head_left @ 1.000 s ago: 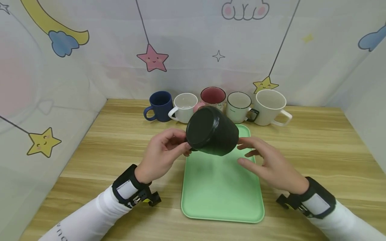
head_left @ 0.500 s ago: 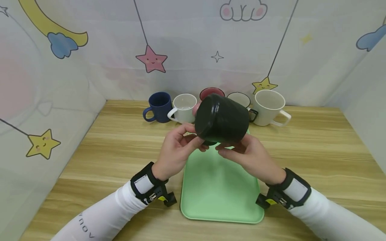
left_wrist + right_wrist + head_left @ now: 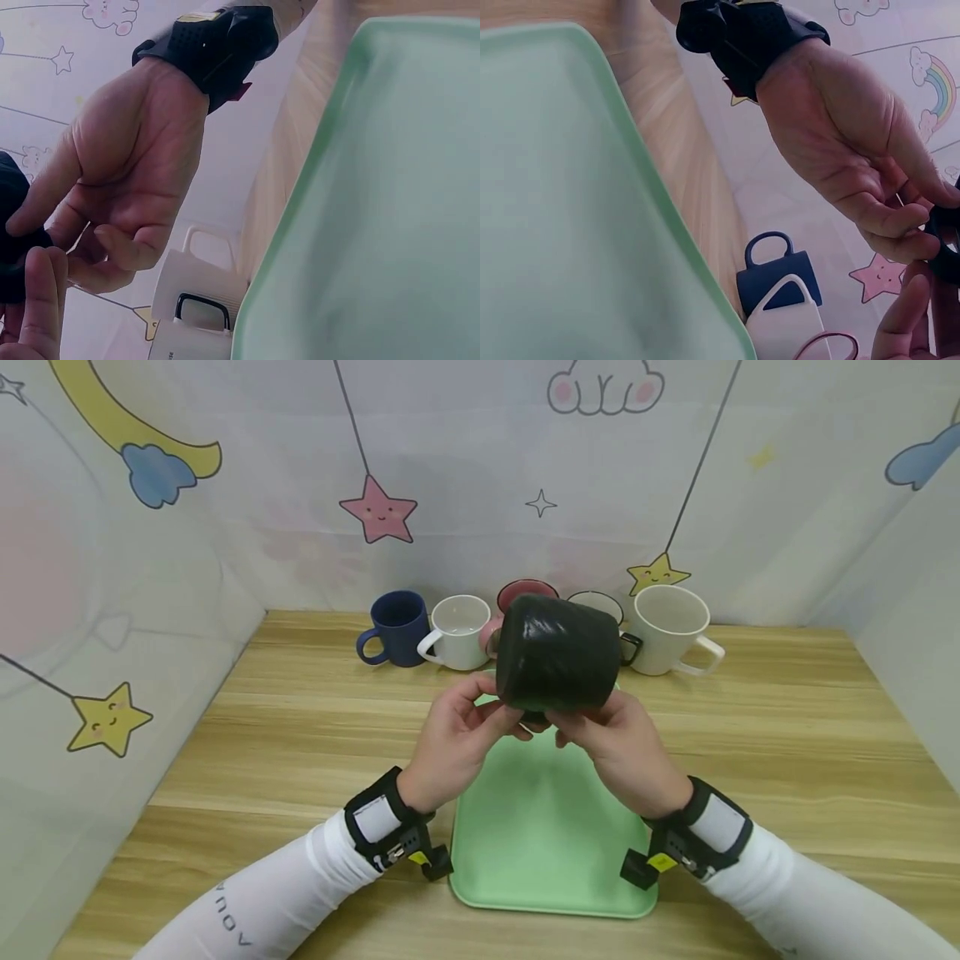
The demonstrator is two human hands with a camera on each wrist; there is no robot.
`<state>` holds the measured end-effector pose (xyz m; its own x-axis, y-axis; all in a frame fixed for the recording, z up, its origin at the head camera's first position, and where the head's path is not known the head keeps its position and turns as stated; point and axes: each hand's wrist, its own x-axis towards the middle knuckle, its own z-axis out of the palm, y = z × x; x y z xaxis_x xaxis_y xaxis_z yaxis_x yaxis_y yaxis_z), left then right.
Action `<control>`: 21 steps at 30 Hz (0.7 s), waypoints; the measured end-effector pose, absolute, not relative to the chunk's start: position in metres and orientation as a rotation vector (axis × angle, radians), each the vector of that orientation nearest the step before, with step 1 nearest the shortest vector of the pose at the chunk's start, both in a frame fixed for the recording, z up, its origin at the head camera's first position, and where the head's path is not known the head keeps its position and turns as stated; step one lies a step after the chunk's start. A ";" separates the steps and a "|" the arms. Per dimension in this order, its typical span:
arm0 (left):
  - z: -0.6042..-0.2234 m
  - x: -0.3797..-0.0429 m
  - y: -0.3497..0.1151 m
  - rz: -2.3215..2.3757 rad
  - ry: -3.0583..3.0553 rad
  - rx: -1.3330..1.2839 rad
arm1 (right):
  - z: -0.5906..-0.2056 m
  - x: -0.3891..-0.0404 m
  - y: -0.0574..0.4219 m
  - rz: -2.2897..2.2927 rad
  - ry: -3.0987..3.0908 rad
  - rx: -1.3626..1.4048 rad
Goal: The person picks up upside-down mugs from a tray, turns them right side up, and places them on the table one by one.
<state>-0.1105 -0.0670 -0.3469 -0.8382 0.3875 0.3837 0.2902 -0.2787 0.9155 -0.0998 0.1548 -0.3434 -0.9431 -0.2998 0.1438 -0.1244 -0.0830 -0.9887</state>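
A black mug [image 3: 558, 652] is held on its side in the air, over the far part of the green tray [image 3: 551, 860]. From the left, my left hand [image 3: 450, 747] grips it low down; in the right wrist view its fingers pinch the dark ring of the handle [image 3: 946, 259]. My right hand [image 3: 633, 756] holds the mug from the right underside, with the thumb pressed against it in the left wrist view, where only an edge of the mug [image 3: 10, 191] shows. The mug's opening is hidden in the head view.
Along the back wall stand a blue mug [image 3: 399, 631], a white mug [image 3: 461, 639], a red-lined mug [image 3: 527, 593], a white mug with a dark rim [image 3: 600, 602] and a large cream mug [image 3: 667, 631]. The held mug partly covers the middle ones. Wooden tabletop [image 3: 300, 727] surrounds the tray.
The right hand has come in from the right and taken hold of the mug. Together with the left hand, the mug has moved right and up, and its base has turned away leftward.
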 end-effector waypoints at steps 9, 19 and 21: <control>-0.345 -0.111 -0.066 2.244 1.886 0.887 | -0.347 -0.101 0.158 -2.242 2.074 -0.527; -0.346 -0.114 -0.080 2.123 2.156 0.775 | -0.350 -0.103 0.174 -2.164 2.191 -0.517; -0.346 -0.114 -0.084 2.096 2.209 0.772 | -0.351 -0.103 0.178 -2.163 2.199 -0.515</control>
